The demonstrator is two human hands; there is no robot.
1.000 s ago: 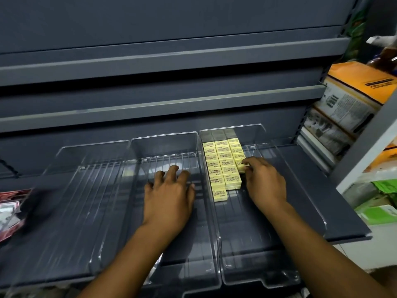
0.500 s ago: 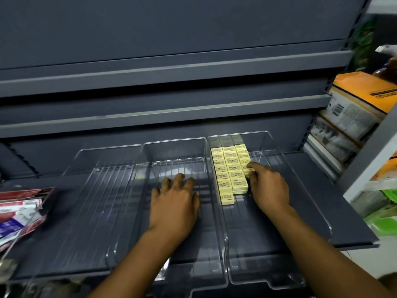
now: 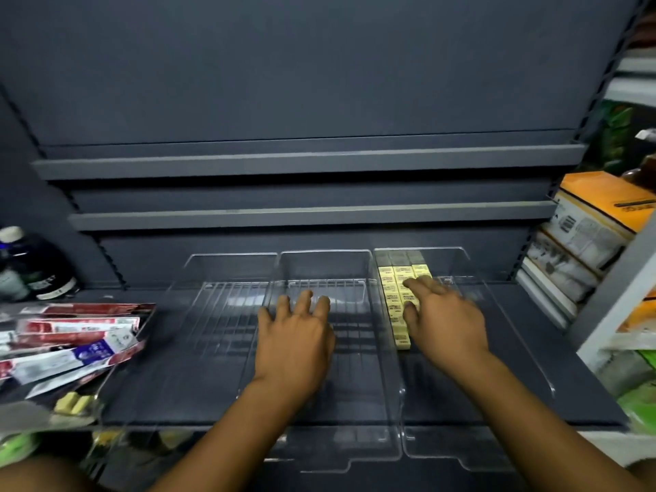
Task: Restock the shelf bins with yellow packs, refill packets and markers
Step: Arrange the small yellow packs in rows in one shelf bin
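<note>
Red and white packets (image 3: 71,335) lay fanned at the left edge of the shelf (image 3: 568,349), a dark bottle (image 3: 32,264) stood in its back left corner, and stacked boxes (image 3: 585,236) sat past its right edge. Your left hand (image 3: 294,335) lay flat, fingers spread, in the middle bin (image 3: 323,253). Your right hand (image 3: 443,317) rested with loose, blurred fingers on the yellow packs (image 3: 390,292), which were lined up along the left wall of the right bin (image 3: 497,332), toward the back.
</note>
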